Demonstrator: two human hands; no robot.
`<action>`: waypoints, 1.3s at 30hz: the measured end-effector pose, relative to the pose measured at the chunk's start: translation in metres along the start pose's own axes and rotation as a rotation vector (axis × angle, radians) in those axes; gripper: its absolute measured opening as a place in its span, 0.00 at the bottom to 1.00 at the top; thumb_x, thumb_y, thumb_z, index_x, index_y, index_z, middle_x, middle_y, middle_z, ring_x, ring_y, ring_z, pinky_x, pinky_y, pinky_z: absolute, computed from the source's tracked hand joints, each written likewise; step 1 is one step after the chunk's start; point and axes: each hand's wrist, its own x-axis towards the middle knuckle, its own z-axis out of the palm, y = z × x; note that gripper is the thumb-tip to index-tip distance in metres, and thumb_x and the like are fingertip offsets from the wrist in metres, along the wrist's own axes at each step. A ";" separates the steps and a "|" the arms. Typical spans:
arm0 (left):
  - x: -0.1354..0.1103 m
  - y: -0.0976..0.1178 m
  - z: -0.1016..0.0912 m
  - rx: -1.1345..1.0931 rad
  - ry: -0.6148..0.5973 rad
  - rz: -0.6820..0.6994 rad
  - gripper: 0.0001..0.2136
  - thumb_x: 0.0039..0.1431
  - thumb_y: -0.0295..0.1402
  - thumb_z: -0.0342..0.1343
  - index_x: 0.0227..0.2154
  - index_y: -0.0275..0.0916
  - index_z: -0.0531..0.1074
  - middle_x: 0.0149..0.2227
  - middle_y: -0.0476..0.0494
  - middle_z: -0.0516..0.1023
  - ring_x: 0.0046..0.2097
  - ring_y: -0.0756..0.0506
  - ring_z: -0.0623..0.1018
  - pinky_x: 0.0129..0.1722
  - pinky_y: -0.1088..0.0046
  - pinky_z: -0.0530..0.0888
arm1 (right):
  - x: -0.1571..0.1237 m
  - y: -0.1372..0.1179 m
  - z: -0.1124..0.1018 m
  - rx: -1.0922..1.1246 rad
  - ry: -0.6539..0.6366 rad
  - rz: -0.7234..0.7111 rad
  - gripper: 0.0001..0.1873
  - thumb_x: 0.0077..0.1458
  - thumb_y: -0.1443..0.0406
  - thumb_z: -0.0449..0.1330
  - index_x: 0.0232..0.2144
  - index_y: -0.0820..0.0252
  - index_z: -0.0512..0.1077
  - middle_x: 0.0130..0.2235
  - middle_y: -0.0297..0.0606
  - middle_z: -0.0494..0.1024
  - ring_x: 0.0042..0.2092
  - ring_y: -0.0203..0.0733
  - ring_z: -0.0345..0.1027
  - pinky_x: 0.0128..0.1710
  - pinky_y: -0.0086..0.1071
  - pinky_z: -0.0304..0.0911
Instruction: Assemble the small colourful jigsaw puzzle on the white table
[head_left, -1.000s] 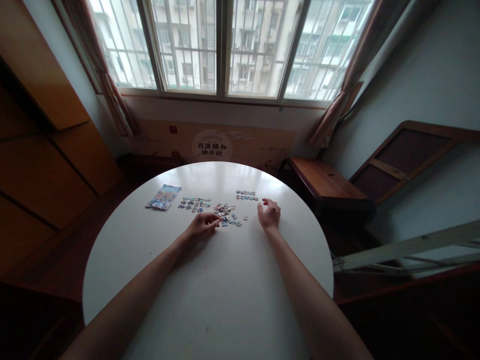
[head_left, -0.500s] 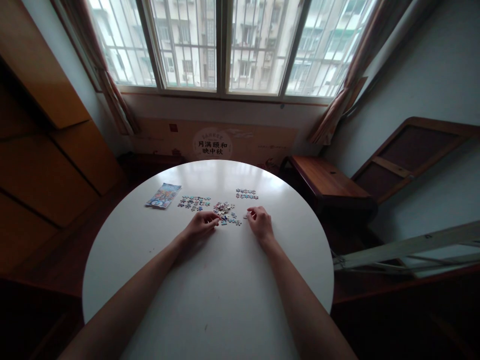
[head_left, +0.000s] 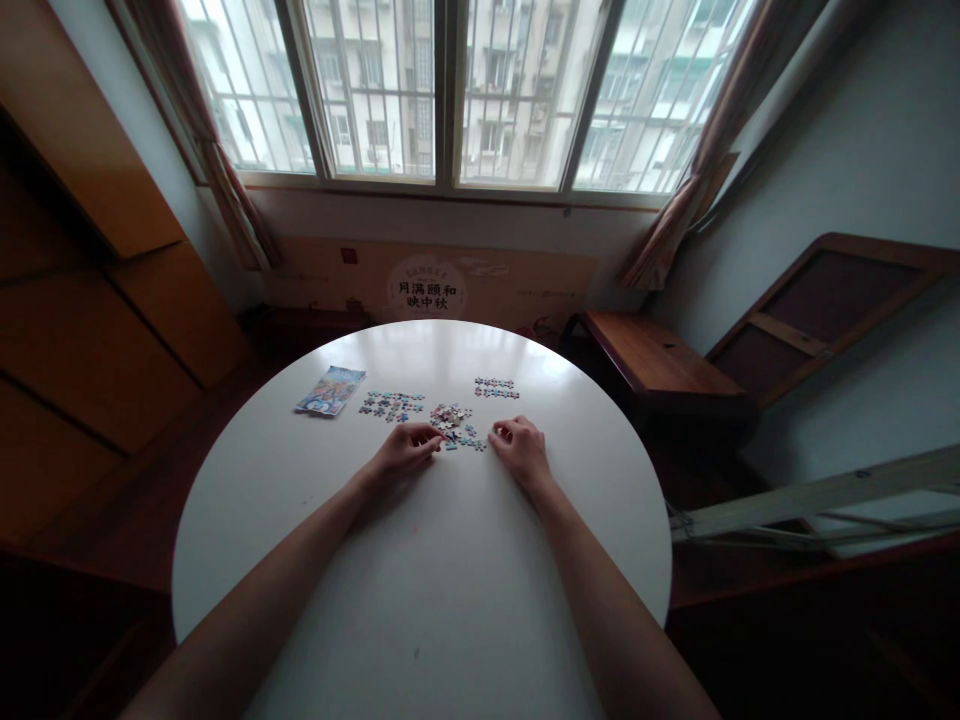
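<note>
A loose heap of jigsaw puzzle pieces (head_left: 452,415) lies on the white round table (head_left: 450,580) between my hands. My left hand (head_left: 409,446) rests at the heap's near left side, thumb and forefinger pinched together; what they hold, if anything, is too small to make out. To the right of the heap, my right hand (head_left: 519,444) has its fingertips closed on a puzzle piece, mostly covered by the fingers. Rows of spread pieces (head_left: 391,405) lie beyond my left hand. Two shorter rows of pieces (head_left: 496,387) lie beyond my right hand.
A colourful printed picture sheet or packet (head_left: 331,391) lies on the table's left side. Past the table's right edge stands a low wooden bench (head_left: 660,352). Tall wooden cabinets (head_left: 142,330) stand on the left, and a barred window is behind the table.
My right fingertips have come over the puzzle piece that showed beside them, and the hand has tilted slightly. My left hand stays nearly still. The whole view has shifted a little.
</note>
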 end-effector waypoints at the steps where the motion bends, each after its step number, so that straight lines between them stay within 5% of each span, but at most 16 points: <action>1: 0.000 0.000 0.000 -0.001 0.000 0.000 0.13 0.53 0.38 0.55 0.31 0.31 0.76 0.25 0.44 0.76 0.25 0.51 0.72 0.24 0.79 0.68 | 0.000 0.000 0.000 0.004 0.002 -0.002 0.09 0.50 0.62 0.58 0.33 0.57 0.76 0.33 0.36 0.72 0.36 0.38 0.64 0.39 0.30 0.54; 31: 0.000 0.001 0.000 0.001 0.003 0.008 0.12 0.53 0.36 0.55 0.31 0.32 0.76 0.25 0.45 0.76 0.25 0.52 0.72 0.23 0.81 0.68 | 0.000 0.001 -0.001 0.038 -0.004 -0.022 0.07 0.49 0.62 0.59 0.31 0.55 0.75 0.31 0.34 0.73 0.34 0.38 0.64 0.39 0.32 0.53; 39: 0.001 -0.007 0.001 0.056 0.132 0.058 0.10 0.53 0.34 0.54 0.30 0.32 0.75 0.23 0.47 0.73 0.22 0.54 0.69 0.23 0.81 0.66 | 0.000 -0.001 -0.002 0.007 0.016 -0.062 0.12 0.51 0.63 0.57 0.39 0.57 0.74 0.33 0.37 0.73 0.36 0.39 0.65 0.40 0.33 0.55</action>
